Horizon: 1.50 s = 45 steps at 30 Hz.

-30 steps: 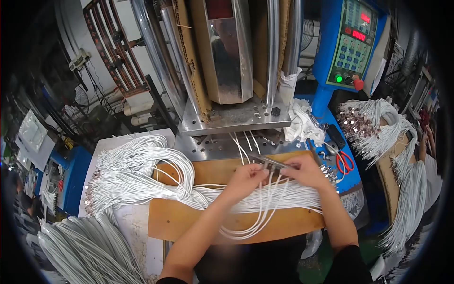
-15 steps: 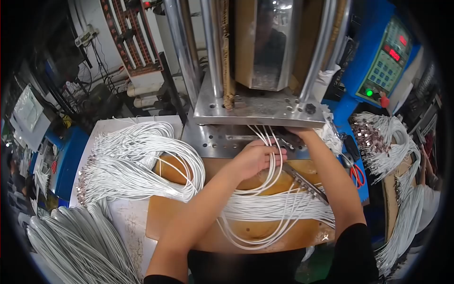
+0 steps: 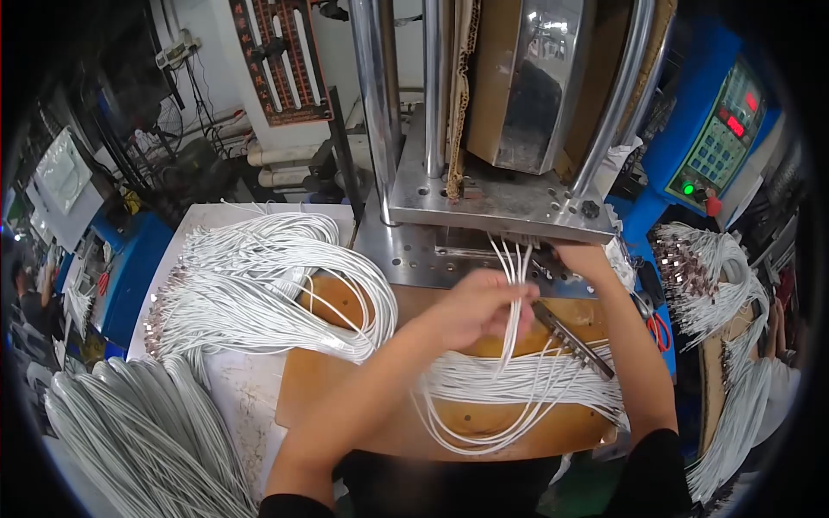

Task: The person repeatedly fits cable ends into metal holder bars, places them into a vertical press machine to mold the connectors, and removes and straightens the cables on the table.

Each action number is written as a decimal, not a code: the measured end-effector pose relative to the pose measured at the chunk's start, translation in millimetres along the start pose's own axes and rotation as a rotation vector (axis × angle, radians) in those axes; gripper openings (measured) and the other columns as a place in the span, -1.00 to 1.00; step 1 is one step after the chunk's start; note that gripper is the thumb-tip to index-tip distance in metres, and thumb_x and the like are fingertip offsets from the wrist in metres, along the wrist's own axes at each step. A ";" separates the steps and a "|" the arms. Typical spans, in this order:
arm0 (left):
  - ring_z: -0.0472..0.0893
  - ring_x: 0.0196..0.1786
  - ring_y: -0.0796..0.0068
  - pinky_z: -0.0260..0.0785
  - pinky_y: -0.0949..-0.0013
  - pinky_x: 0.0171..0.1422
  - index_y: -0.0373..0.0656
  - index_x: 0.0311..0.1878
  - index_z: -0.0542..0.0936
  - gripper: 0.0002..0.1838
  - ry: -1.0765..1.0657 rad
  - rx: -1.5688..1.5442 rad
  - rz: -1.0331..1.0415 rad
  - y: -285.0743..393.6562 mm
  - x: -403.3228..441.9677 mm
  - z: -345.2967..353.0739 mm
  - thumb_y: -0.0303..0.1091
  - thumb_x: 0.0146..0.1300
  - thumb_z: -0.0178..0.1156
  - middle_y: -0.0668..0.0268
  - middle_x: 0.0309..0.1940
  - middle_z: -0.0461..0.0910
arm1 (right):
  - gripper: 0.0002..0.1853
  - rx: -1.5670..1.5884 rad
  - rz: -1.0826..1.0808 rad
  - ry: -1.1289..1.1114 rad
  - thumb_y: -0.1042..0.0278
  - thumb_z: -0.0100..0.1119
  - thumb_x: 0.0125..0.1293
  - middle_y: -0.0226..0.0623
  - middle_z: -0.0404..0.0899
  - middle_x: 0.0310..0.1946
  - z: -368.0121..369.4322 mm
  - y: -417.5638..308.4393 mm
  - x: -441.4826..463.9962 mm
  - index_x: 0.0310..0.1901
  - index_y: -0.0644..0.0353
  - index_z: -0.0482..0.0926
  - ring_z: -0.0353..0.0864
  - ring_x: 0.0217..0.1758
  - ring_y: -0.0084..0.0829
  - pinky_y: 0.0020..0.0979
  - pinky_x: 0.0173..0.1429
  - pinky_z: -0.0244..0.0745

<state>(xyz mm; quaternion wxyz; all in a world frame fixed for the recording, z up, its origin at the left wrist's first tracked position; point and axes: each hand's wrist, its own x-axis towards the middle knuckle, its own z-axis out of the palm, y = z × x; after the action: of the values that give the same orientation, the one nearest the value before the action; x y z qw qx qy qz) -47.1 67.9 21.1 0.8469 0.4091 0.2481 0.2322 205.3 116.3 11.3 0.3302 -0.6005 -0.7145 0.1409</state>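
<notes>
In the head view, my left hand [image 3: 486, 304] is closed around a small bunch of white cables [image 3: 511, 332], slightly blurred by motion. The upper ends of the bunch run under the steel press plate [image 3: 501, 211]. My right hand [image 3: 583, 257] reaches under the plate's right corner, its fingers hidden there. Below both hands, many more white cables [image 3: 484, 380] lie across a brown board [image 3: 319, 393]. A slim metal bar [image 3: 572, 339] rests slantwise over them, close to my right forearm.
A large heap of white cables [image 3: 250, 302] with small metal ends lies at left, near thick grey cable coils [image 3: 138, 432]. At right stand a blue control box [image 3: 712, 121] with red digits and red-handled scissors [image 3: 661, 332]. More cables [image 3: 717, 268] hang beyond.
The view has shifted, so the press sits farther right. My left hand's fingers, stretched behind the cables before, have closed around them. The bunch hangs straighter below the hand.
</notes>
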 end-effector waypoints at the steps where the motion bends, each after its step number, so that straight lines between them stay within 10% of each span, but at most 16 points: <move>1: 0.71 -0.26 0.35 0.62 0.33 -0.16 -0.24 0.01 0.56 -0.72 0.001 -0.009 0.007 -4.6 -10.5 9.6 -0.21 0.48 0.12 0.25 -0.32 0.65 | -0.60 0.085 -0.010 0.001 0.10 0.25 0.29 -0.12 0.66 -0.12 -4.3 -15.4 -15.0 -0.02 0.26 0.61 0.62 -0.12 -0.24 -0.26 0.06 0.51; 8: 0.66 -0.25 0.50 0.53 0.41 -0.13 -0.27 -0.10 0.65 -0.69 -0.165 0.667 -0.071 0.8 -87.0 32.5 -0.17 0.43 0.19 0.30 -0.32 0.66 | -0.59 -0.034 0.210 -0.070 -0.02 0.36 0.16 -0.11 0.67 -0.49 -9.5 -20.0 -60.7 -0.42 0.26 0.71 0.65 -0.43 -0.14 -0.25 -0.27 0.54; 9: 0.67 -0.19 0.48 0.52 0.37 -0.07 -0.30 -0.19 0.65 -0.66 -0.002 0.771 0.051 16.0 -119.8 34.7 -0.16 0.46 0.14 0.32 -0.32 0.68 | -0.59 -0.024 0.213 -0.061 -0.02 0.36 0.16 -0.11 0.67 -0.49 -15.0 -17.8 -63.5 -0.42 0.26 0.71 0.65 -0.43 -0.14 -0.25 -0.27 0.54; 10: 0.68 -0.29 0.45 0.53 0.37 -0.19 -0.31 -0.29 0.65 -0.58 0.111 0.539 0.592 7.6 -131.5 7.2 -0.11 0.48 0.05 0.28 -0.41 0.68 | -0.59 -0.092 0.224 -0.083 -0.02 0.36 0.16 -0.09 0.68 -0.48 -24.4 -17.7 -67.5 -0.42 0.25 0.71 0.66 -0.41 -0.13 -0.24 -0.26 0.55; 12: 0.59 -0.62 0.47 0.45 0.45 -0.52 -0.28 -0.41 0.59 -0.49 0.994 0.664 0.744 48.6 -162.0 -87.3 -0.03 0.50 -0.03 0.26 -0.64 0.58 | -0.61 -0.230 0.236 -0.141 -0.02 0.37 0.15 -0.06 0.69 -0.44 -38.5 -19.0 -76.2 -0.43 0.23 0.72 0.68 -0.38 -0.09 -0.20 -0.26 0.56; 14: 0.57 -0.63 0.52 0.42 0.47 -0.56 -0.26 -0.46 0.55 -0.50 1.222 0.681 0.538 56.8 -189.8 -100.7 -0.07 0.50 -0.02 0.27 -0.65 0.57 | -0.61 -0.302 0.172 -0.109 -0.03 0.36 0.15 -0.06 0.69 -0.45 -37.6 -17.8 -81.4 -0.42 0.22 0.72 0.68 -0.36 -0.08 -0.18 -0.24 0.55; 20: 0.69 -0.46 0.35 0.53 0.31 -0.33 -0.34 -0.24 0.68 -0.73 0.715 1.414 0.859 -8.4 -99.8 -12.7 -0.26 0.31 0.23 0.17 -0.49 0.68 | -0.64 -0.401 -0.248 0.161 -0.02 0.38 0.12 -0.10 0.57 -0.64 -26.7 -0.9 -103.4 -0.41 0.19 0.72 0.59 -0.51 -0.02 -0.11 -0.34 0.47; 23: 0.72 -0.35 0.34 0.55 0.30 -0.19 -0.32 -0.21 0.69 -0.78 0.575 1.701 0.378 -8.8 -83.8 -19.6 -0.33 0.23 0.29 0.13 -0.39 0.71 | -0.67 -0.457 0.001 -0.305 0.04 0.34 0.16 -0.07 0.59 -0.57 -88.6 -43.1 -131.6 -0.38 0.20 0.70 0.60 -0.43 -0.01 -0.10 -0.30 0.46; 29: 0.72 -0.30 0.22 0.55 0.21 -0.15 -0.30 -0.09 0.67 -0.69 0.457 1.051 0.478 -10.4 -31.9 -1.8 -0.26 0.23 0.30 0.10 -0.33 0.72 | -0.73 -0.423 0.086 -0.562 0.18 0.25 0.26 0.02 0.61 -0.36 -93.4 -44.9 -163.1 -0.27 0.26 0.63 0.60 -0.24 0.05 -0.08 -0.21 0.44; 32: 0.64 -0.14 0.14 0.48 0.19 -0.02 -0.23 -0.07 0.67 -0.65 0.241 1.140 0.735 -46.9 -2.2 39.8 -0.18 0.19 0.34 0.14 -0.22 0.68 | -0.78 -0.344 -0.013 -0.111 0.29 0.17 0.33 0.06 0.59 -0.25 -64.0 -41.3 -146.6 -0.21 0.32 0.56 0.56 -0.16 0.06 -0.12 -0.14 0.43; 40: 0.60 -0.16 0.06 0.47 0.06 -0.02 -0.20 -0.37 0.62 -0.83 0.160 1.360 0.500 -31.7 3.4 42.0 -0.31 0.25 0.18 0.14 -0.33 0.58 | -0.65 0.092 -0.059 -0.022 0.27 0.05 0.44 0.04 0.56 0.10 -12.5 7.3 -25.1 0.13 0.31 0.52 0.52 0.20 -0.08 -0.22 0.29 0.37; 45: 0.59 -0.21 0.00 0.45 0.04 -0.08 -0.23 -0.38 0.60 -0.78 0.292 1.522 0.781 1.1 52.4 -12.0 -0.29 0.29 0.13 0.07 -0.35 0.59 | -0.62 -0.120 0.058 0.100 0.25 0.01 0.45 0.00 0.53 0.17 29.3 61.6 42.1 0.18 0.28 0.48 0.48 0.26 -0.12 -0.22 0.37 0.32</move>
<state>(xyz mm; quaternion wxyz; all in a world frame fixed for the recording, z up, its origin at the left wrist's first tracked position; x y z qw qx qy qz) -14.3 106.7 3.4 0.1622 0.8865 0.2838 0.3275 231.1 176.8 -34.5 0.3245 -0.6460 -0.6866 0.0772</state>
